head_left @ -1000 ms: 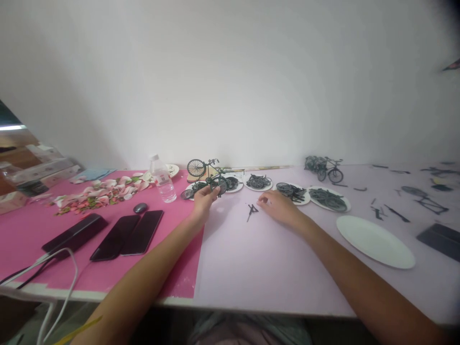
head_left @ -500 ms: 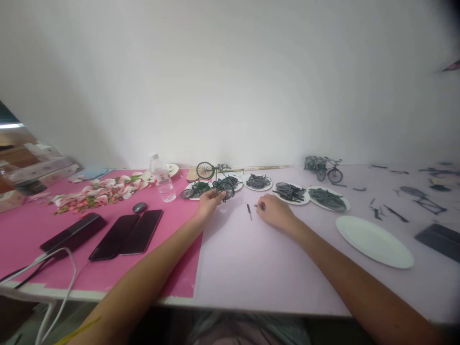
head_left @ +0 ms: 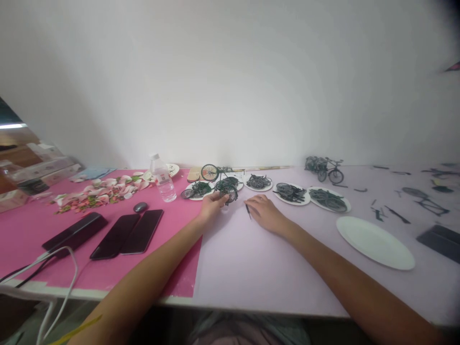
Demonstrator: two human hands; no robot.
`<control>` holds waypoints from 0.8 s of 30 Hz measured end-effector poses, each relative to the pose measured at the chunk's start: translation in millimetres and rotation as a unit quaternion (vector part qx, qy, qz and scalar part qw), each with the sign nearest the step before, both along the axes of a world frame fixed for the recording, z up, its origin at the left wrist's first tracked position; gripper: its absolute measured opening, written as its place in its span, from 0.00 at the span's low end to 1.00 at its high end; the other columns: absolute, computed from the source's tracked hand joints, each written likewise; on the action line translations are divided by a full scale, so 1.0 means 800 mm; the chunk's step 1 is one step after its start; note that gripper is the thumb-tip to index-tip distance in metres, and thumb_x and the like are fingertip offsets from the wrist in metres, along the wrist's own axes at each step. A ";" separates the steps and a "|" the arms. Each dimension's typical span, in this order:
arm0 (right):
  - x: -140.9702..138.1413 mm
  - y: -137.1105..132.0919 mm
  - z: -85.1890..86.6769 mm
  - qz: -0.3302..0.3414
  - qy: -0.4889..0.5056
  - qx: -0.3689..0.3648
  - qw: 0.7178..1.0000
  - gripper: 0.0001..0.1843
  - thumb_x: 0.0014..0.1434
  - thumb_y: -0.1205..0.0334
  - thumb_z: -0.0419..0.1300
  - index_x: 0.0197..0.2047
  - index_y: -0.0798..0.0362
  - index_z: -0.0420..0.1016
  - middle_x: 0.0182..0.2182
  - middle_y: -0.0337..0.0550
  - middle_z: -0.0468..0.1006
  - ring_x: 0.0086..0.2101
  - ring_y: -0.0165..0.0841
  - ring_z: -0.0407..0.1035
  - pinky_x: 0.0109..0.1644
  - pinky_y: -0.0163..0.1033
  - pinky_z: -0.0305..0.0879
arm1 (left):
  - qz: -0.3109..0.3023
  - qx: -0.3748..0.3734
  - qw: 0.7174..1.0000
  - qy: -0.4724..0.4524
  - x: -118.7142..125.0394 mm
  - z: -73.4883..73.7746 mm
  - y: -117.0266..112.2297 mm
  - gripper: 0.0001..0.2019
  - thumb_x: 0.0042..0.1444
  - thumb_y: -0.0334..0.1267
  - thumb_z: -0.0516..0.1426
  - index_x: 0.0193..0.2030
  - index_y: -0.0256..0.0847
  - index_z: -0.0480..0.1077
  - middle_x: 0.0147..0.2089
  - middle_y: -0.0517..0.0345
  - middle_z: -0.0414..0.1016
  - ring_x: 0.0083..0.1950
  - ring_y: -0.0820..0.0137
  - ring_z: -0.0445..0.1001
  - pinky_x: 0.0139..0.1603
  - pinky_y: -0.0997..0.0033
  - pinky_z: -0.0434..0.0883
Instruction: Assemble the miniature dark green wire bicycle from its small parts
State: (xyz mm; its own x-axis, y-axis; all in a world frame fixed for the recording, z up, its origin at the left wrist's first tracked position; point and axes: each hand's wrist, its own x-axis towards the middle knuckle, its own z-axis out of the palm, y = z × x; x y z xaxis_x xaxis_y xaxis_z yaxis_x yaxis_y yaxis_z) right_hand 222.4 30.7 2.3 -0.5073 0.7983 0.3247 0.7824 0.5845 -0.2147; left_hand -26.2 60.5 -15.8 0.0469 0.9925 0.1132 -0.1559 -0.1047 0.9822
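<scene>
My left hand (head_left: pixel 212 208) is closed on a dark model bicycle (head_left: pixel 228 193), gripping it near the closer wheel. The bicycle is held above the table, its other wheel pointing back toward the wall. To its right, my right hand (head_left: pixel 266 213) rests low over the table with bent fingers. Its fingertips are at the dark handle of a small screwdriver (head_left: pixel 248 211), whose thin shaft points toward me. Behind both hands stand white plates of dark bicycle parts, among them a plate of wheels (head_left: pixel 258 182) and a plate of black pieces (head_left: pixel 291 192).
A bare white plate (head_left: pixel 375 242) lies at right, near loose parts (head_left: pixel 397 214). A finished model bicycle (head_left: pixel 329 170) stands by the wall. On the pink left side are a water bottle (head_left: pixel 163 178), two phones (head_left: pixel 143 232), a black power bank (head_left: pixel 75 233) and artificial petals (head_left: pixel 104 192).
My right hand has moved left and slightly back, from beside the screwdriver onto its handle. The model bicycle in my left hand has shifted a little to the right.
</scene>
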 end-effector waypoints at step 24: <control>0.004 0.012 -0.002 -0.004 0.018 0.026 0.999 0.12 0.71 0.65 0.59 0.49 0.50 0.84 0.47 0.48 0.82 0.52 0.44 0.67 0.57 0.48 0.65 | -0.010 -0.020 0.999 -0.026 0.014 0.015 -0.016 0.24 0.40 0.53 0.75 0.34 0.35 0.80 0.34 0.50 0.79 0.32 0.71 0.69 0.34 0.70 0.63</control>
